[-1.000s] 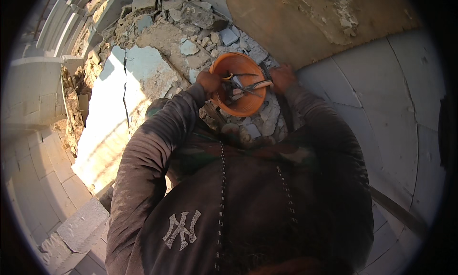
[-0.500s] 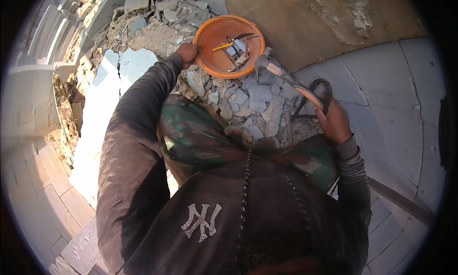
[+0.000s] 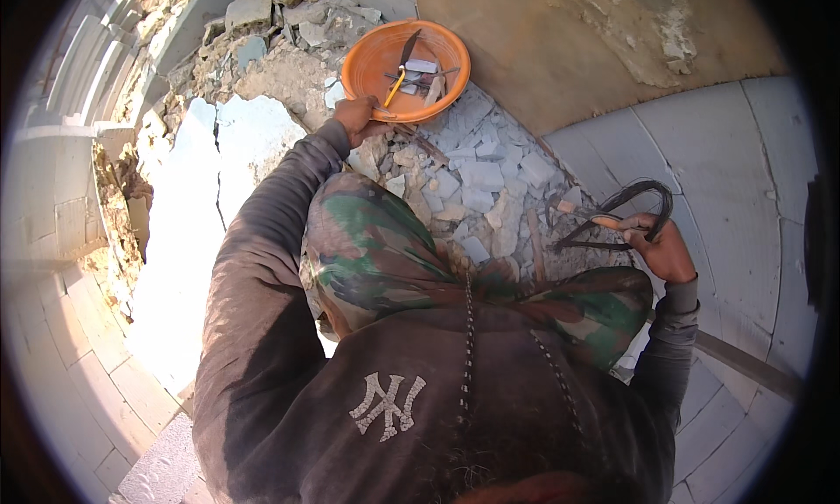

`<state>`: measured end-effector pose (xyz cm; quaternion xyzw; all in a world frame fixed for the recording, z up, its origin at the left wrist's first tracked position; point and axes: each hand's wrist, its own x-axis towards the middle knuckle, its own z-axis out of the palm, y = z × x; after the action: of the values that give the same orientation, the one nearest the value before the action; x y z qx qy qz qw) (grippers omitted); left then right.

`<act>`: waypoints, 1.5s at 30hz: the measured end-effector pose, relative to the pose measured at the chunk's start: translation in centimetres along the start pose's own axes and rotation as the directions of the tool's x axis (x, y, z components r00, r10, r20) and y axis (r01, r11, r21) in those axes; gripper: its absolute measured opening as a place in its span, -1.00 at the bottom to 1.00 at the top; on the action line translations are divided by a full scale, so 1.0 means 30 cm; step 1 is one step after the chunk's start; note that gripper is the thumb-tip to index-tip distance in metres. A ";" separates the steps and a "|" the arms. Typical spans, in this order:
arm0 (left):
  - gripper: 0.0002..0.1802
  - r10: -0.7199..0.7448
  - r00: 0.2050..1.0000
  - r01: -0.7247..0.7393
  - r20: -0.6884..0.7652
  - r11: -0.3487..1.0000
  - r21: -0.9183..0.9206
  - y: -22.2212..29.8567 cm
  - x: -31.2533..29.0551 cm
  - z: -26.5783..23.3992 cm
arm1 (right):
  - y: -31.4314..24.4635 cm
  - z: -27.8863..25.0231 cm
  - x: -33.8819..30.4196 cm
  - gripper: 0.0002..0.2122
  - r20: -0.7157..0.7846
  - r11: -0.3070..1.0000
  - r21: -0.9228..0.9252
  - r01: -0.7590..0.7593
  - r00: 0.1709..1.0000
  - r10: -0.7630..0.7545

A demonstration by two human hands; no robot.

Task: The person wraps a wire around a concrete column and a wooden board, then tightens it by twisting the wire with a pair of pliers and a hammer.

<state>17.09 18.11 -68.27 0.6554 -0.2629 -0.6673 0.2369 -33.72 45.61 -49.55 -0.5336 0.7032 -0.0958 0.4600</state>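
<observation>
My left hand [image 3: 357,119] grips the near left rim of a round orange basin [image 3: 369,66], which is tilted. Inside it lie a dark pointed blade [image 3: 409,47], a yellow stick-like piece [image 3: 395,87] and several small items I cannot make out. Off to the right, my right hand [image 3: 662,248] is closed around a hammer [image 3: 604,220] with a wood-coloured handle. The hammer is foreshortened, its head hard to see. A loop of thin black wire [image 3: 646,187] hangs in the same hand.
Broken grey rubble [image 3: 477,176] covers the ground between my knees and the basin. A large pale slab [image 3: 179,241] with a crack lies at the left. A brown board [image 3: 560,40] is at the back right, beside grey block paving [image 3: 726,163]. A long bar [image 3: 748,364] lies at the right.
The basin has moved slightly left and towards me, tilting and turning, and its contents have shifted. My right hand has swung right and down with the hammer and wire, away from the basin.
</observation>
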 end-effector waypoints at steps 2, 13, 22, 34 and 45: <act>-0.40 0.393 0.875 -0.237 -0.283 0.857 0.457 -0.005 0.035 0.018 | 0.085 0.019 -0.007 -0.87 -0.041 0.997 0.043 -0.065 0.997 0.067; -0.68 -0.156 0.917 -0.364 0.366 0.046 0.930 0.114 0.368 0.281 | 0.228 0.136 -0.149 -0.74 -0.606 0.739 0.624 0.253 0.754 0.253; -0.68 0.237 0.867 -0.354 0.438 -0.326 0.876 0.001 0.380 0.349 | 0.243 0.140 -0.266 -0.60 -0.596 0.543 0.762 0.354 0.711 0.372; -0.69 0.177 0.835 -0.408 0.522 -0.438 0.801 0.014 0.371 0.361 | 0.163 0.132 -0.247 -0.62 -0.534 0.537 0.782 0.317 0.785 0.314; -0.61 0.145 0.864 -0.414 0.482 -0.339 0.845 0.032 0.397 0.359 | 0.070 0.143 -0.243 -0.68 -0.530 0.572 0.754 0.324 0.814 0.238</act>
<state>5.96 9.96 -76.55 0.4353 -0.8518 -0.1723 -0.2351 -31.86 54.12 -49.29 -0.2211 0.6674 -0.5787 0.4133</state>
